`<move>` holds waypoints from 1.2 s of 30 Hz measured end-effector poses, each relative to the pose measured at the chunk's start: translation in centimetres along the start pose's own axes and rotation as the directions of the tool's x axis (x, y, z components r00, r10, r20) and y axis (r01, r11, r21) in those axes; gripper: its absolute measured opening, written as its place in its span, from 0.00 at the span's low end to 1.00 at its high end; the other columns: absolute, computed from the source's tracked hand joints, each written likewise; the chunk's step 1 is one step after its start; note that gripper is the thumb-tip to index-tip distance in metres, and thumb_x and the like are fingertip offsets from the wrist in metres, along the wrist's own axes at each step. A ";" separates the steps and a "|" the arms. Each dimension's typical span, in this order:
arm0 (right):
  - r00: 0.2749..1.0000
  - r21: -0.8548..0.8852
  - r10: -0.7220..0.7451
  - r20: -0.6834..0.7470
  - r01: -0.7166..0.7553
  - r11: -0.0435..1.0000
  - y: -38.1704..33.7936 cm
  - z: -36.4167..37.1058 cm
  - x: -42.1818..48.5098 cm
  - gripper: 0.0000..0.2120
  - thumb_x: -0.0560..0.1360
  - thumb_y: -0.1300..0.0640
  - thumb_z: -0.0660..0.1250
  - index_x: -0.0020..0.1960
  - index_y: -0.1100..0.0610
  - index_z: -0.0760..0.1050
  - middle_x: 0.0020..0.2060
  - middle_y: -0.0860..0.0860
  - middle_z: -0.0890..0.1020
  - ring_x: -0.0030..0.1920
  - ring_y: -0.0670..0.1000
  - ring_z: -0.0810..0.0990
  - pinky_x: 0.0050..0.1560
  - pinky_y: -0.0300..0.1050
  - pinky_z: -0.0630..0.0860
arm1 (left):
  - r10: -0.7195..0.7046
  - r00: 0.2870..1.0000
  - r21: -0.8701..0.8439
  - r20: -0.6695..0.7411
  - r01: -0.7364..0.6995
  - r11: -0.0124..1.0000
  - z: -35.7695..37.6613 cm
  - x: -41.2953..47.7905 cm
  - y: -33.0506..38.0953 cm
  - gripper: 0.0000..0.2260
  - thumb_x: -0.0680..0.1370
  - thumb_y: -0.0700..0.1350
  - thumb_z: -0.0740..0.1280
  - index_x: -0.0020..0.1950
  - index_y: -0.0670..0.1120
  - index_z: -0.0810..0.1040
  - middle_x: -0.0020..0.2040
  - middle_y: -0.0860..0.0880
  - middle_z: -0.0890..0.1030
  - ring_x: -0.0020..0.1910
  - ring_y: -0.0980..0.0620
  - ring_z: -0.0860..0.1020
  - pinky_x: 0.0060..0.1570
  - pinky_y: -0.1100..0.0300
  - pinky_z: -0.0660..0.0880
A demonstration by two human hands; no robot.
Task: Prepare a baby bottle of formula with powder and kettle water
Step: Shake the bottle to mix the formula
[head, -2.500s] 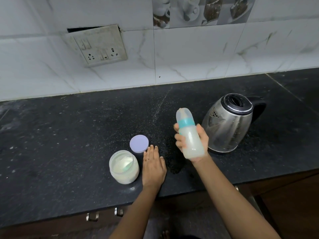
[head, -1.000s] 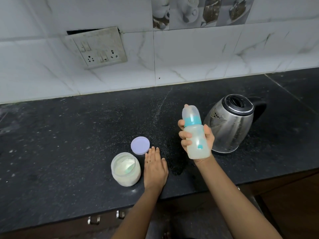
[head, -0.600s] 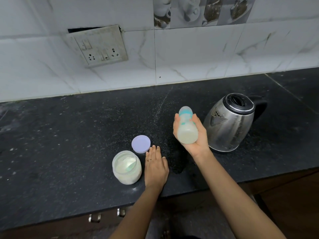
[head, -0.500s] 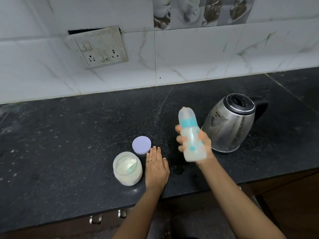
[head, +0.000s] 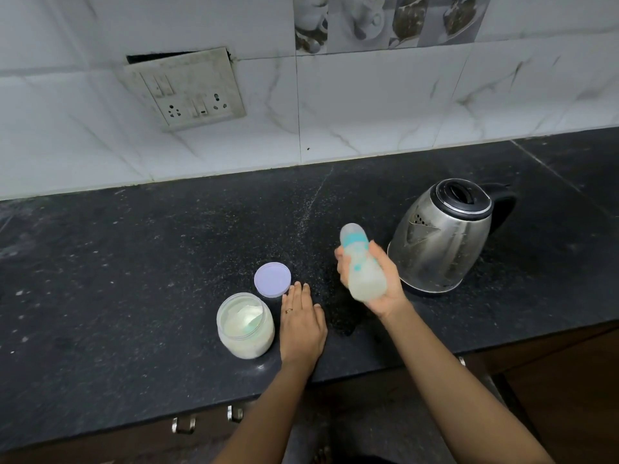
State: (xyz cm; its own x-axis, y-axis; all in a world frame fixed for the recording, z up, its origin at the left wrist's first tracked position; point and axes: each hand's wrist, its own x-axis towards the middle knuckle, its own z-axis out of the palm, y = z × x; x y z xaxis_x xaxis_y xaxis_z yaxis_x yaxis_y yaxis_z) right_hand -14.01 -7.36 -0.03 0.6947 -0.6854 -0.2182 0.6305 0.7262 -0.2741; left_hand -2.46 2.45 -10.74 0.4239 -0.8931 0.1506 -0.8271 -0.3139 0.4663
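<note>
The right hand grips the baby bottle above the counter, tilted and blurred, beside the kettle — cloudy liquid inside. The left hand rests flat, fingers straight, between the open powder jar and its lid

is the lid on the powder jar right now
No, the purple lid lies flat on the counter just behind the powder jar, whose mouth is open.
</note>
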 end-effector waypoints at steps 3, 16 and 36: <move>0.999 -0.181 -0.042 0.005 0.042 0.983 0.6 1.2 -0.3 0.43 0.57 0.56 0.82 0.66 0.61 0.64 0.47 0.59 0.78 0.37 0.53 0.80 0.38 0.48 0.80 | -0.004 1.000 0.002 -0.003 0.004 1.000 0.1 0.1 -0.1 0.27 0.78 0.50 0.48 0.70 0.37 0.69 0.71 0.39 0.70 0.72 0.44 0.65 0.73 0.54 0.51; 0.974 -0.344 -0.227 0.000 0.213 0.914 -0.5 2.6 -1.0 0.37 0.69 0.61 0.73 0.73 0.48 0.59 0.49 0.61 0.76 0.45 0.58 0.81 0.46 0.61 0.79 | -0.001 1.000 -0.004 -0.003 0.001 1.000 0.2 0.1 -0.2 0.28 0.78 0.50 0.46 0.71 0.38 0.68 0.72 0.40 0.69 0.73 0.45 0.64 0.74 0.54 0.52; 0.934 -0.764 -0.188 0.304 0.356 0.539 1.8 4.0 -1.8 0.37 0.65 0.67 0.74 0.64 0.45 0.61 0.51 0.62 0.73 0.47 0.66 0.79 0.50 0.70 0.76 | 0.021 0.998 -0.076 -0.064 -0.026 0.997 0.1 -0.1 0.0 0.23 0.76 0.44 0.59 0.71 0.39 0.68 0.69 0.40 0.71 0.70 0.41 0.68 0.71 0.45 0.62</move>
State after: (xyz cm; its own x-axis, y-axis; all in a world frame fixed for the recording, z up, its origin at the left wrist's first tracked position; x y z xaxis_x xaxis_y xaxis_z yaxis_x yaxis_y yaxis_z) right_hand -12.78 -4.61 3.61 0.6356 -0.7606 0.1319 0.3226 0.1065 -0.9405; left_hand -2.48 2.50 -10.84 0.4291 -0.8772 0.2155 -0.8073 -0.2655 0.5270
